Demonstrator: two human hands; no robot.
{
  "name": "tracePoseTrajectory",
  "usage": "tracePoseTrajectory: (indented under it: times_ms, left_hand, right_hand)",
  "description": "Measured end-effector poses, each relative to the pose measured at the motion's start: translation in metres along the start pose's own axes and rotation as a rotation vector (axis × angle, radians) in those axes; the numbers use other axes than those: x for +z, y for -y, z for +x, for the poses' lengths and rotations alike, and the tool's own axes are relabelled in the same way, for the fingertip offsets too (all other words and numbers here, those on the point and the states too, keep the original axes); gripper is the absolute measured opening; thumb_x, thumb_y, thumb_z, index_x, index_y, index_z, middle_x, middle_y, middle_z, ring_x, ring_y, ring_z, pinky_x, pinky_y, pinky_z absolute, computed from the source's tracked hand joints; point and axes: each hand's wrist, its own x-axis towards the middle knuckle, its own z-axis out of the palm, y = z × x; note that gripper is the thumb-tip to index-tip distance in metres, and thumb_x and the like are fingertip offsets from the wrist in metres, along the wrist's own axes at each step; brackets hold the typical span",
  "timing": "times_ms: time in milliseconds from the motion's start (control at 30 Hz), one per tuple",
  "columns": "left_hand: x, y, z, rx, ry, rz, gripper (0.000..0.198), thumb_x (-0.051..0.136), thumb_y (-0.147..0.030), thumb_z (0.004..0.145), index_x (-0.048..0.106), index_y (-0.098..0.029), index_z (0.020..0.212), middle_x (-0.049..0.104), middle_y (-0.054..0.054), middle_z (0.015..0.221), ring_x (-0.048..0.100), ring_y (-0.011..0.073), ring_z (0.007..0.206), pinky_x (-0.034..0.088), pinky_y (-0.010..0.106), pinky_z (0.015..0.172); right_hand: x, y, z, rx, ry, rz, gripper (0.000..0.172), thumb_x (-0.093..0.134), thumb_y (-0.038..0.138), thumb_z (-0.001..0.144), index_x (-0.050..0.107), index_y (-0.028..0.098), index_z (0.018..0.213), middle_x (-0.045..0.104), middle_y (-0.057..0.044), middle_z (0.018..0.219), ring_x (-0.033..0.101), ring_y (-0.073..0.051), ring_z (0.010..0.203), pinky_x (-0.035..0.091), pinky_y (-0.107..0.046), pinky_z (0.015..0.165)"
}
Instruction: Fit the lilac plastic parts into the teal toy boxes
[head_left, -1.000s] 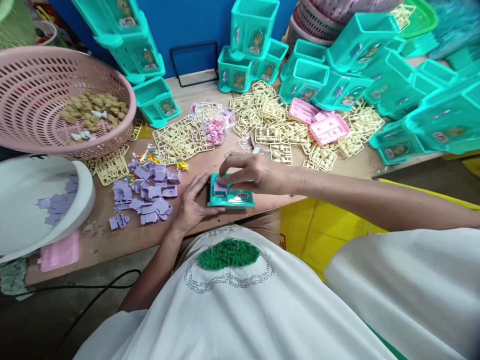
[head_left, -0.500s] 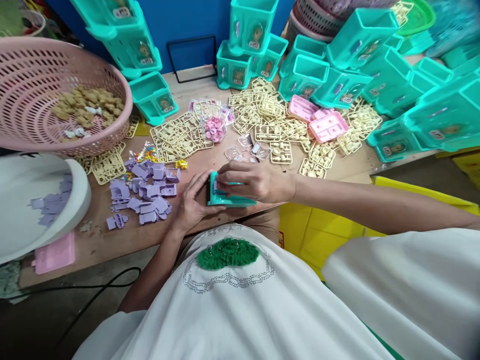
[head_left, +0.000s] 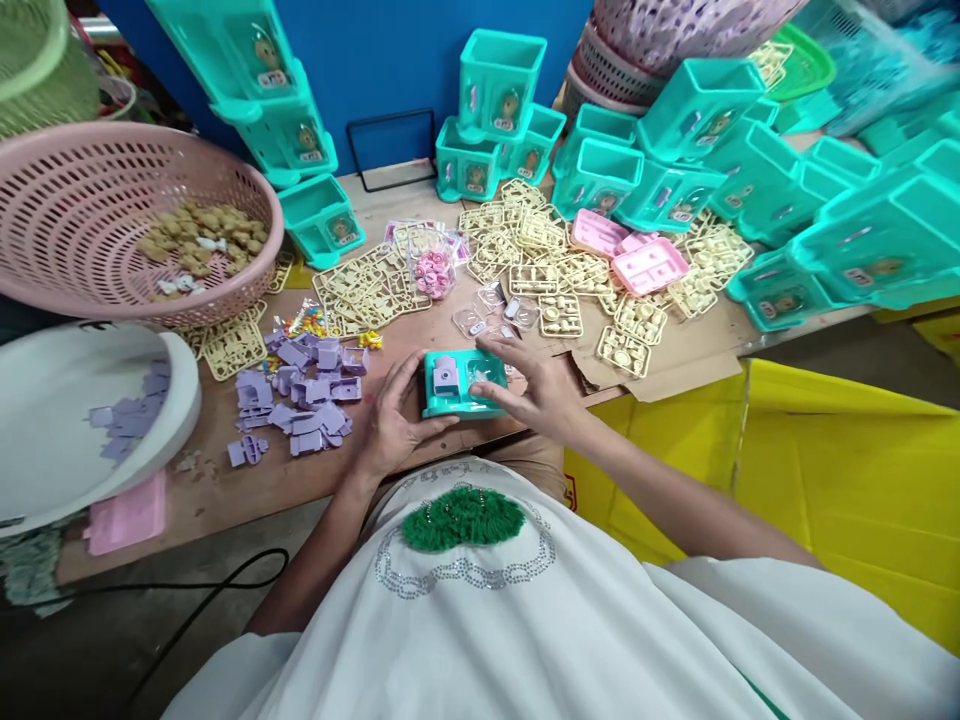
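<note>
As seen from the head view, the teal toy panel [head_left: 459,387] lies flat at the near edge of the counter [head_left: 247,485]. The left hand [head_left: 390,425] clasps its left rim; the right hand [head_left: 540,395], fingers spread, presses its right half. Judged light, rigid, thin-walled plastic: grip by the rims.

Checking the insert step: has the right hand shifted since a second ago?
Yes. The right hand drew back rightward, away from the purple pile, uncovering the left half of the teal part.

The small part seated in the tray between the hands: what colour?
A pale purple part, seated in the teal tray; the head view shows it clearly.
</note>
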Motion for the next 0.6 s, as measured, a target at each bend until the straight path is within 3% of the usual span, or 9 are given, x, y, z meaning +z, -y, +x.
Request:
tracePoseTrajectory:
  times_ms: [100, 200, 267, 333, 433, 600]
  left_hand:
    - [0.008, -0.011, -0.008, -0.065, 0.013, -0.113, 0.096, 0.088, -0.053, 0.081, 0.041, -0.033, 0.162, 0.041, 0.015, 0.169, 0.044, 0.0335, 0.157, 0.046, 0.048, 0.126]
    - [0.014, -0.032, -0.014, -0.116, 0.069, -0.211, 0.099, 0.086, -0.053, 0.084, 0.030, -0.038, 0.164, 0.040, 0.013, 0.171, 0.047, 0.0317, 0.155, 0.054, 0.044, 0.119]
    - [0.018, -0.046, -0.016, -0.129, 0.064, -0.284, 0.089, 0.079, -0.061, 0.087, 0.033, -0.036, 0.160, 0.045, 0.013, 0.166, 0.053, 0.0320, 0.150, 0.057, 0.043, 0.114]
    - [0.021, -0.055, -0.016, -0.142, -0.022, -0.324, 0.073, 0.069, -0.064, 0.094, 0.040, -0.033, 0.153, 0.051, 0.014, 0.161, 0.057, 0.0314, 0.146, 0.057, 0.044, 0.114]
    - [0.027, -0.056, -0.018, -0.121, -0.148, -0.263, 0.058, 0.063, -0.057, 0.100, 0.040, -0.033, 0.147, 0.053, 0.012, 0.158, 0.057, 0.0287, 0.145, 0.053, 0.043, 0.118]
    - [0.032, -0.046, -0.027, -0.047, -0.121, -0.129, 0.059, 0.061, -0.059, 0.100, 0.042, -0.031, 0.148, 0.050, 0.012, 0.162, 0.052, 0.0294, 0.150, 0.048, 0.043, 0.122]
  right_hand:
    - [0.012, 0.000, -0.012, 0.150, -0.030, 0.071, 0.077, 0.074, 0.063, 0.093, 0.055, 0.023, 0.157, 0.063, -0.019, 0.150, 0.061, -0.034, 0.139, 0.050, -0.056, 0.118]
    - [0.022, 0.002, -0.017, 0.157, -0.088, 0.165, 0.088, 0.076, 0.067, 0.090, 0.047, 0.025, 0.162, 0.057, -0.019, 0.157, 0.055, -0.035, 0.146, 0.042, -0.058, 0.124]
    - [0.026, 0.004, -0.020, 0.118, -0.111, 0.223, 0.096, 0.079, 0.067, 0.087, 0.042, 0.024, 0.165, 0.056, -0.020, 0.158, 0.054, -0.035, 0.148, 0.041, -0.057, 0.126]
    - [0.029, 0.008, -0.024, 0.080, -0.130, 0.270, 0.105, 0.082, 0.067, 0.084, 0.037, 0.023, 0.167, 0.051, -0.022, 0.162, 0.050, -0.035, 0.152, 0.038, -0.057, 0.128]
    - [0.032, 0.016, -0.030, 0.135, -0.133, 0.331, 0.117, 0.084, 0.070, 0.080, 0.027, 0.023, 0.171, 0.039, -0.022, 0.171, 0.039, -0.035, 0.160, 0.032, -0.057, 0.132]
    - [0.033, 0.028, -0.038, 0.329, -0.093, 0.371, 0.129, 0.090, 0.071, 0.071, 0.023, 0.025, 0.172, 0.033, -0.018, 0.175, 0.031, -0.036, 0.164, 0.026, -0.055, 0.135]
